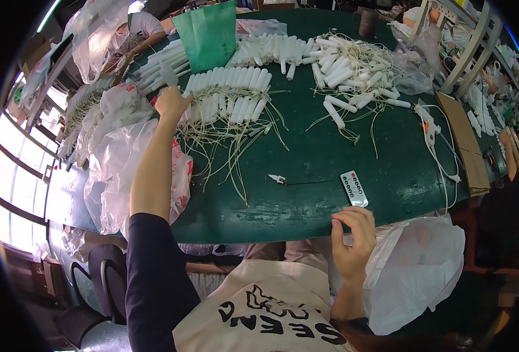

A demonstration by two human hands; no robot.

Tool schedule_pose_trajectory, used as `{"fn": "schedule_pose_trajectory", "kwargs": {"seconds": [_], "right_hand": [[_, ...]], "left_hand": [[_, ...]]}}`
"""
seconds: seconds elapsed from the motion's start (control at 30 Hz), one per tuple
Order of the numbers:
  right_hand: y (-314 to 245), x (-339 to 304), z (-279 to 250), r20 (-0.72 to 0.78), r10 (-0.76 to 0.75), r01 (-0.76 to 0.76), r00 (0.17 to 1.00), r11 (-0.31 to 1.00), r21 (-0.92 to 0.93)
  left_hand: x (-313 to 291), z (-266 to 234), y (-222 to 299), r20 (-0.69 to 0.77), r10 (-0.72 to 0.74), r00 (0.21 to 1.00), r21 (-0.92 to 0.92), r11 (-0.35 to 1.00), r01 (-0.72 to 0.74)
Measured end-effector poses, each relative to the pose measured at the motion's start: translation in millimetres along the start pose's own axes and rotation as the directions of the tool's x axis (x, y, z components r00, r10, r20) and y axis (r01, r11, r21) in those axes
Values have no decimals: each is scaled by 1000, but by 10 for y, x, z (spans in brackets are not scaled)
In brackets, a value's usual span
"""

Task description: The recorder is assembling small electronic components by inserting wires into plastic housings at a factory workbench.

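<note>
Where the dial is laid over the head view, with twelve at its top, the entries run thus.

Item: white tubes (227,79), ranked in rows between eleven and twelve o'clock on the green table (306,149), with pale leads (209,138) spilling toward the near edge. Handling, by judgement: light, stiff, rather smooth; best taken round the middle of the body, since the thin leads look likely to snag (and the joint where lead meets tube seems the weak spot).

Item: left hand (172,102), at ten o'clock, arm stretched out, back uppermost, fingers bent inward at the left end of the rows. A pale translucent piece (168,74) stands just beyond the fingertips; whether it is gripped cannot be told.

Item: right hand (356,240), at four o'clock, at the table's near edge, half curled, thumb and forefinger tips close together. Anything small between them cannot be made out.

Item: flat remote control (354,188), just past three, near the right hand's fingers; probably light, rigid, easily lifted by its long edges.

Also listed: loose tube pile (339,70), one o'clock; green bag (206,38), past eleven; white glue gun (428,130), between two and three; clear plastic bag (118,170), nine.
</note>
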State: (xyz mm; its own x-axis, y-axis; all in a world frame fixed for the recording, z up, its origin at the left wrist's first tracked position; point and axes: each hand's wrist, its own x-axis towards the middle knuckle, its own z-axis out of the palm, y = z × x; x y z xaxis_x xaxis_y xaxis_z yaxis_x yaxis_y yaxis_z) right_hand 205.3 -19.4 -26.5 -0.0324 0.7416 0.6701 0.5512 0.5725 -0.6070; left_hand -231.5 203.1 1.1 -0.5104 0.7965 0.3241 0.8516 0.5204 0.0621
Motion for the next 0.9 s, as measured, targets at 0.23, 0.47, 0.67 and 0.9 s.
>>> {"fn": "schedule_pose_trajectory", "kwargs": {"seconds": [0.23,0.47,0.67,0.9], "right_hand": [[-13,-17,62,88,-34,30,996,999,46],[28,-50,77,132,-47,34,990,995,97],[54,-112,-4,165,-51,36,985,995,91],[62,-160,-97,178,-44,27,983,995,94]], "left_hand": [[9,-358,437,-111,228,967,-101,966,-239],[-971,-424,2008,-115,880,462,-211,433,-877],[-1266,176,2593,-30,894,447,-178,435,-883],[-1311,91,2564,51,898,437,-116,440,-891]]}}
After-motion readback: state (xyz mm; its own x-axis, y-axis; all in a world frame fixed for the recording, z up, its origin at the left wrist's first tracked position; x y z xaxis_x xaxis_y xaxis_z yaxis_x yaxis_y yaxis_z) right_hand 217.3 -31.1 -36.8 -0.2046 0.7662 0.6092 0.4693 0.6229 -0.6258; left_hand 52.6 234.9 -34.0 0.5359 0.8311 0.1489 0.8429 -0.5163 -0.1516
